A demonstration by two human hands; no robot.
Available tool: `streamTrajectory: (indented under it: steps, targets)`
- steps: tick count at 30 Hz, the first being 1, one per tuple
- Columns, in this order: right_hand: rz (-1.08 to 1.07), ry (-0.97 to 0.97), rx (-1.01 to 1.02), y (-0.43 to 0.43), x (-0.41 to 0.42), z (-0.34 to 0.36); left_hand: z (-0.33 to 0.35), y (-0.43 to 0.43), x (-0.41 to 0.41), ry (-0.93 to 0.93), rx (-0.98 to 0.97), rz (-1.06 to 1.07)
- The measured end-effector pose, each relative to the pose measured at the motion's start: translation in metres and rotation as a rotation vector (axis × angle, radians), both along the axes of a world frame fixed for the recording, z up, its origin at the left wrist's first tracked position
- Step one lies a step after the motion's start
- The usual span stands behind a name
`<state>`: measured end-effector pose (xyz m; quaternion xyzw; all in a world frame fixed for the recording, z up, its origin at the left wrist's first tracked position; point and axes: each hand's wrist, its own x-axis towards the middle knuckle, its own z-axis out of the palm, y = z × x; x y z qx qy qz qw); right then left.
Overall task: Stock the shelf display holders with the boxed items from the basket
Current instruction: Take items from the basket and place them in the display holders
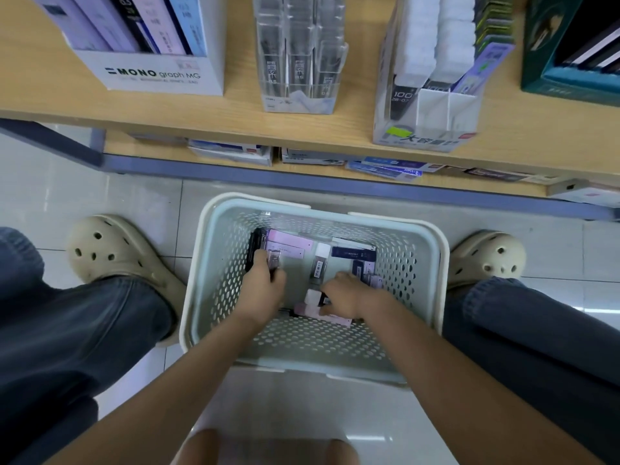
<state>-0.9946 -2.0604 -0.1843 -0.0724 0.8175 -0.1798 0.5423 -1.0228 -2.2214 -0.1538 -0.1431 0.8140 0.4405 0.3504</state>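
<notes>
Both hands are down in the pale green perforated plastic basket [399, 263], which sits on the floor between the person's feet, below the light wooden shelf [352, 130]. The left hand [260, 285] has its fingers curled round a small translucent pink box [273, 260] at the left side of the basket. That box's long axis points away from the person, toward the shelf, and its far end sticks out past the knuckles. The right hand [342, 295] bends down over a pale pink flat box [307, 310] lying crosswise near the basket's near wall. Its fingertips are hidden, so I cannot tell whether they have closed on it. More boxed items, among them a dark navy box [352, 253], lie loose further back.

The left hand looks readier to lift. From it, the clear acrylic display holder [298, 62] stands almost straight ahead and above, while the white card display holder [446, 109], with empty front compartments, is off to the right, nearer the right hand. The held box would likely need tipping upright to drop into a slot
</notes>
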Motion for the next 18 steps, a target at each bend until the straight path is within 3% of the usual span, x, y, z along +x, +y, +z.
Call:
streamTrajectory:
  steps: [8,12,18]
  targets:
    - [-0.08,0.08,-0.103,-0.003,0.003,0.009,0.022,-0.009,0.009,0.109,0.044,0.083]
    - [-0.364,0.182,-0.227,-0.006,-0.007,0.03,0.032,-0.015,0.012,0.093,0.073,0.265]
    - [-0.69,0.183,-0.433,-0.016,-0.033,0.073,0.052,-0.016,0.01,0.019,0.223,0.418]
